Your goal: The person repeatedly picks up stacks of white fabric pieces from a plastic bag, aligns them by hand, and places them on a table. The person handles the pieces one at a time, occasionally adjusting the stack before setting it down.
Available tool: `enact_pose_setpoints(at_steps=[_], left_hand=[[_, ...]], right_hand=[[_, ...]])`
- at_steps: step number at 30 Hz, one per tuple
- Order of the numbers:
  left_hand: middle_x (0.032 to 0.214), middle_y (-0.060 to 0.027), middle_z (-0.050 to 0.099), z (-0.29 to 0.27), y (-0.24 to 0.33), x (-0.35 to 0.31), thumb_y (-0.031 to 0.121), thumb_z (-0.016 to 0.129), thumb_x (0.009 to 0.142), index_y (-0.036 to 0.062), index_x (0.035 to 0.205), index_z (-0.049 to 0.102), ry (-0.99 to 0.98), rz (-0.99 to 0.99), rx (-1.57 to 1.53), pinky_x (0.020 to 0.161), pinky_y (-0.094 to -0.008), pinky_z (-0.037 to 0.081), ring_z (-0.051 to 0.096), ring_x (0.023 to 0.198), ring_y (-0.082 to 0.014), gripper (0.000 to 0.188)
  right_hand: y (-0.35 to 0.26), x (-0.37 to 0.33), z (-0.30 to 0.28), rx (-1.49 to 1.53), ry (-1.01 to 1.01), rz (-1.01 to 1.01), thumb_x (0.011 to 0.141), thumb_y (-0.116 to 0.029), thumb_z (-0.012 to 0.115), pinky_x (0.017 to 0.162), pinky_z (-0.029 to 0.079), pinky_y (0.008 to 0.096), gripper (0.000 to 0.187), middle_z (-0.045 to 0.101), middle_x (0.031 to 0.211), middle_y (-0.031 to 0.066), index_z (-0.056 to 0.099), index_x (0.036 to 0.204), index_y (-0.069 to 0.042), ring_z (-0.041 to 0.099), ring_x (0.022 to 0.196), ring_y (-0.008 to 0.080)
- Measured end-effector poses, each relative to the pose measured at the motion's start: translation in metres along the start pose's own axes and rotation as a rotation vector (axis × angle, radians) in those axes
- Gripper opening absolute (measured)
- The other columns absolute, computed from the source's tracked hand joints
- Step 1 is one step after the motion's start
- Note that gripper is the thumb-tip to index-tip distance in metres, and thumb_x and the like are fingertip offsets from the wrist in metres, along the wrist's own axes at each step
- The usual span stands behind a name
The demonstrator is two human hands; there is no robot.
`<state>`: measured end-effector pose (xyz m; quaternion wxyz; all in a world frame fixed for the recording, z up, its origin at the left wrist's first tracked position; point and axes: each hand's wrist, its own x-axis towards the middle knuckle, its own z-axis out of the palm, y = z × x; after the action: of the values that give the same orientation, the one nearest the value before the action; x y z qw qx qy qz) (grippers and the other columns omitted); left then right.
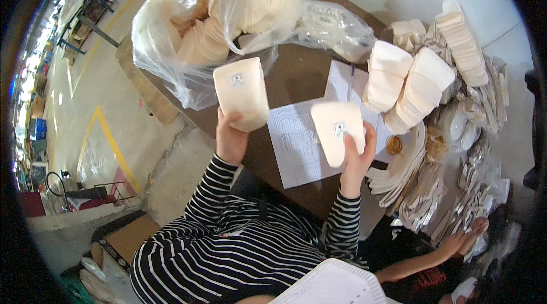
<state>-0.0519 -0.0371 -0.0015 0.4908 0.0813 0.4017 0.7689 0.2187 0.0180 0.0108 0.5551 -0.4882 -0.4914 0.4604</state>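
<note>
My left hand [231, 139] is wrapped round the lower end of a stack of cream tapered pads [242, 90], held up near the plastic bag. A small dark printed mark shows on the top pad. In my right hand [359, 161] is a similar cream pad [327, 139] with the same kind of mark; the thumb presses on its face beside the mark. Whether more than one pad is in this hand, I cannot tell. Beneath the right hand's pad lie printed paper sheets [290, 159] on the brown table [293, 73]. The two hands are apart.
A clear plastic bag [154, 36] full of cream pads stands at the back left. Stacked pads [421, 85] and bundles of pale strips [421, 201] crowd the right side. A roll of amber tape [394, 144] sits beside the papers. Another person's hands [461, 238] work at lower right.
</note>
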Motion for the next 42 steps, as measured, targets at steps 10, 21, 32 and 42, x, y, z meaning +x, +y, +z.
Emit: enact_pose_setpoints(at_steps=[10, 21, 32, 42], left_hand=[[0.131, -0.0081, 0.06, 0.032, -0.066, -0.057, -0.001, 0.065, 0.071, 0.0054, 0.137, 0.05, -0.295, -0.513, -0.285, 0.111, -0.0416, 0.037, 0.054, 0.125, -0.0261, 0.068], [0.144, -0.013, 0.048, 0.006, -0.035, -0.017, 0.012, 0.09, 0.064, 0.0054, 0.152, 0.032, -0.745, -0.363, 0.302, 0.115, -0.0416, 0.031, 0.045, 0.134, -0.0284, 0.105], [0.144, -0.0159, 0.044, 0.021, -0.063, -0.011, 0.012, 0.086, 0.072, 0.0047, 0.15, 0.034, -0.973, 0.083, 1.014, 0.113, -0.0394, 0.035, 0.045, 0.132, -0.03, 0.094], [0.152, -0.0208, 0.036, 0.011, -0.058, -0.021, 0.012, 0.087, 0.067, 0.0001, 0.155, 0.021, -1.024, 0.049, 0.921, 0.116, -0.0416, 0.03, 0.035, 0.142, -0.0353, 0.11]], right_hand=[[-0.001, 0.007, 0.031, -0.246, -0.238, -0.105, 0.081, -0.022, 0.079, 0.108, 0.037, 0.0425, 0.072, 0.044, 0.145, 0.0133, 0.046, 0.14, 0.002, 0.044, 0.132, 0.0275], [-0.037, -0.028, -0.038, -0.277, -0.534, -0.181, 0.064, -0.006, 0.086, 0.087, 0.049, 0.035, 0.056, 0.061, 0.11, 0.0123, 0.062, 0.115, -0.005, 0.062, 0.102, 0.0277], [0.022, -0.055, -0.04, -0.188, -0.357, -0.134, 0.064, -0.008, 0.09, 0.115, 0.032, 0.0488, 0.122, 0.01, 0.162, 0.0224, 0.012, 0.157, -0.018, 0.023, 0.147, 0.039], [0.024, -0.056, -0.031, -0.494, -0.335, -0.232, 0.067, -0.013, 0.09, 0.106, 0.04, 0.0469, 0.107, 0.034, 0.147, 0.0205, 0.024, 0.151, -0.015, 0.04, 0.134, 0.036]])
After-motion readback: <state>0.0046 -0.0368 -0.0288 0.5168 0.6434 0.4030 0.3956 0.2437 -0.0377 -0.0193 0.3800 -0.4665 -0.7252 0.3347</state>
